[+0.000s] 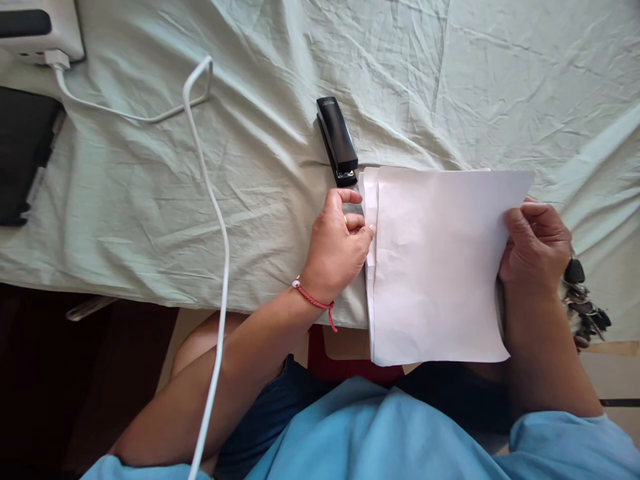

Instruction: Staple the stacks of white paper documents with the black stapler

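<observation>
While your blue shirt point(370, 433) fills the near edge of the view, your dark shorts point(273, 413) show just beyond it, beside something red point(320, 357) under the table edge. Ahead of them lies the stack of white paper point(440, 267), its near end jutting past the edge of the pale green cloth point(265, 167) toward your lap. Your right hand point(537, 243) is clamped on the stack's right side, thumb on top and fingers tucked beneath. Your left hand point(337, 240), with a ring point(345, 219) on it and a red bracelet point(314, 300) at the wrist, has curled fingers and its thumb tip at the uneven left edges; you cannot tell whether it pinches them. A bunch of keys point(583, 313) lies beside your right wrist. Beyond your left fingertips, near the paper's far left corner, rests a black stapler point(340, 137). A white cable point(220, 227) crosses above your left forearm and runs to a white box point(63, 20) at the far left, past a black case point(25, 147).
</observation>
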{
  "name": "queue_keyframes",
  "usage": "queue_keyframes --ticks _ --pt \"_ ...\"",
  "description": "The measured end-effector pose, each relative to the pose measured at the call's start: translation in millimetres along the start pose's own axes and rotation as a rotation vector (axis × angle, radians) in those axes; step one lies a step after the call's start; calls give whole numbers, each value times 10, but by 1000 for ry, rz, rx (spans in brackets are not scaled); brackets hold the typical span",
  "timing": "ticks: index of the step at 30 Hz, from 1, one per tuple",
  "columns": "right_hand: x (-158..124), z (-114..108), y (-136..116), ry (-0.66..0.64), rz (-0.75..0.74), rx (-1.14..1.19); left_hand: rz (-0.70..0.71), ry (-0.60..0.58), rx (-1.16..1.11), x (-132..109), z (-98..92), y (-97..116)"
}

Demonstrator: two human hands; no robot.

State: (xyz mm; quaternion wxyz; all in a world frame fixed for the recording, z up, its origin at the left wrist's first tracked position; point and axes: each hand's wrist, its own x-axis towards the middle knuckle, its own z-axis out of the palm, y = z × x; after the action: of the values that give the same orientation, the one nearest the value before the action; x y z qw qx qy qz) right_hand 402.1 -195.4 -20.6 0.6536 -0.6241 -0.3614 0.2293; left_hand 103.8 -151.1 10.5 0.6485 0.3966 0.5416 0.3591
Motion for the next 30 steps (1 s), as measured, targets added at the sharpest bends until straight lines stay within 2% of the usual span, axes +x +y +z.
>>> queue_keyframes --ticks 4,10,16,26,30 --pt "11 -17 13 -7 -12 29 12 18 -34 5 28 -47" --pt "2 -36 36 7 -7 58 30 -166 7 20 55 -63" --pt "-12 -27 50 -5 -16 99 -21 -137 -18 -26 84 5" --pt "-43 -12 13 -51 -18 98 -25 -90 4 -5 116 -23" --pt "-52 2 -8 -55 -16 93 25 -94 20 -13 125 -24"
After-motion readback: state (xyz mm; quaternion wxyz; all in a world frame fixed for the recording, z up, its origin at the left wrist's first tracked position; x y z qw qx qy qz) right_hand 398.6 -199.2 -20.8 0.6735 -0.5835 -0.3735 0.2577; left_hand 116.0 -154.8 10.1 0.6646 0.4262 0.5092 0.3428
